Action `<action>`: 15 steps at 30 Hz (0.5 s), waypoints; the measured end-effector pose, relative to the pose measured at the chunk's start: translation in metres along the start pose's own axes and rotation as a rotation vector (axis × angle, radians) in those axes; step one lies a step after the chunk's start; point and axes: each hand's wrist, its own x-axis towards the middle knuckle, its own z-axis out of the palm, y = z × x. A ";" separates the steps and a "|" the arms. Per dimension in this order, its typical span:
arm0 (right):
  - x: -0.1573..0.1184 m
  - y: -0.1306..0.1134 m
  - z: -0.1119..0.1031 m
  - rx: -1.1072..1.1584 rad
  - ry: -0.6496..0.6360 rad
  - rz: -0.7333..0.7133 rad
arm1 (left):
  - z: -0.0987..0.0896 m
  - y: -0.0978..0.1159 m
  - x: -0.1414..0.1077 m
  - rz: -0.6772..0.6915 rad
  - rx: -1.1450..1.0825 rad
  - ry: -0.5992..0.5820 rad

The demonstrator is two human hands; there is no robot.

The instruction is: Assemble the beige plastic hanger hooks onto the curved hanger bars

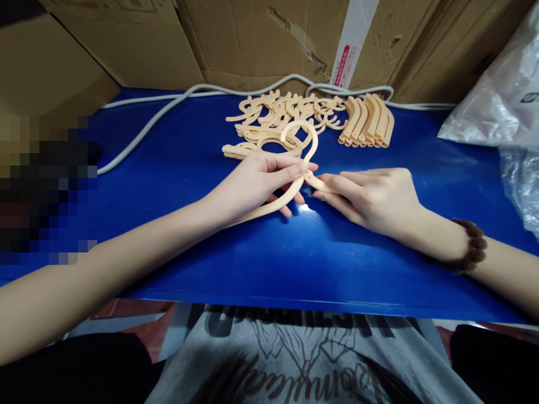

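Note:
My left hand (263, 179) pinches a cream plastic hanger hook piece (312, 143) between thumb and fingers, its curl pointing up and its long arm running down to the left below the palm. My right hand (366, 196) grips a cream hanger arm (320, 184), whose holed end meets the hook piece beside my left fingertips. Most of that arm is hidden under my right fingers. Whether the two parts are joined cannot be made out. Just behind my left hand lie some flat hanger pieces (248, 134).
A heap of loose hooks (286, 106) lies at the back of the blue table (261, 269). Right of it stand several stacked curved arms (366, 120). A white cable (155, 123) runs along cardboard boxes (261, 45). A plastic bag (488, 112) sits at the right.

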 end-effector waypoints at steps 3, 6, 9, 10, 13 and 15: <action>-0.001 0.000 0.001 0.033 0.015 0.023 | 0.001 -0.001 0.000 -0.008 0.003 -0.004; 0.000 0.000 0.001 0.062 0.004 0.046 | 0.002 -0.002 0.000 -0.022 0.015 -0.022; 0.000 0.000 0.000 0.070 -0.009 0.052 | 0.003 -0.001 0.001 -0.019 0.028 -0.027; 0.001 0.001 0.000 0.067 -0.012 0.050 | 0.003 0.000 0.001 -0.016 0.038 -0.030; 0.003 0.006 0.002 0.090 -0.025 0.001 | 0.003 0.001 0.000 0.021 0.147 -0.067; 0.004 0.010 0.004 0.132 -0.016 -0.055 | 0.002 0.001 -0.003 0.109 0.320 -0.093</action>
